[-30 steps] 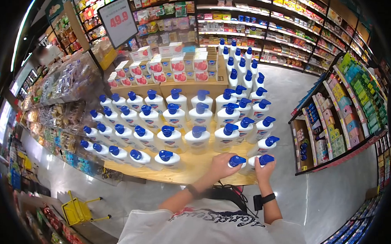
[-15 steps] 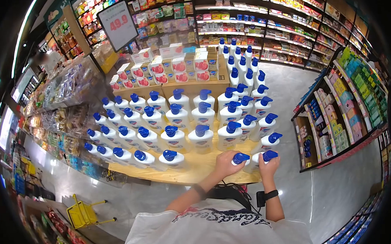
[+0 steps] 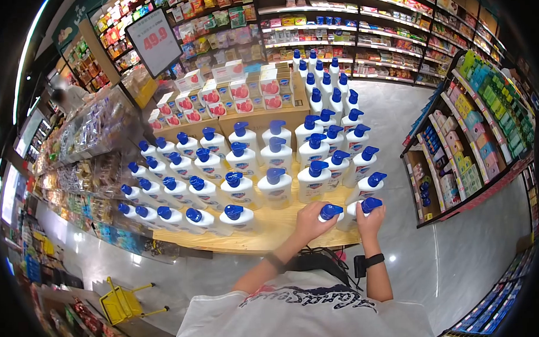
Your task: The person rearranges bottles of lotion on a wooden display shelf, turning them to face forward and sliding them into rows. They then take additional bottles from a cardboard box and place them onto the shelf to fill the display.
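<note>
Near the front right corner of the wooden table (image 3: 257, 241), both my hands hold white pump bottles with blue tops. My left hand (image 3: 311, 221) is closed around one pump bottle (image 3: 330, 212). Just to its right, my right hand (image 3: 371, 222) grips another pump bottle (image 3: 352, 215) from its right side. Both bottles stand upright, with their lower bodies partly hidden by my hands. Directly behind them are more matching bottles, among them a bottle (image 3: 314, 184) and one at the right edge (image 3: 365, 188). A front-row bottle (image 3: 235, 217) stands to the left, across a gap of bare wood.
Boxes with red fruit pictures (image 3: 241, 97) are stacked behind the bottle rows. A price sign (image 3: 154, 43) rises at back left. Packaged goods (image 3: 93, 133) line the left, a shelf unit (image 3: 459, 156) the right. A yellow basket (image 3: 121, 303) is on the floor; a person (image 3: 71, 95) is far left.
The view has turned slightly, shifting the table and shelves in the picture. Both hands keep their hold on the same two bottles, with little movement relative to the table.
</note>
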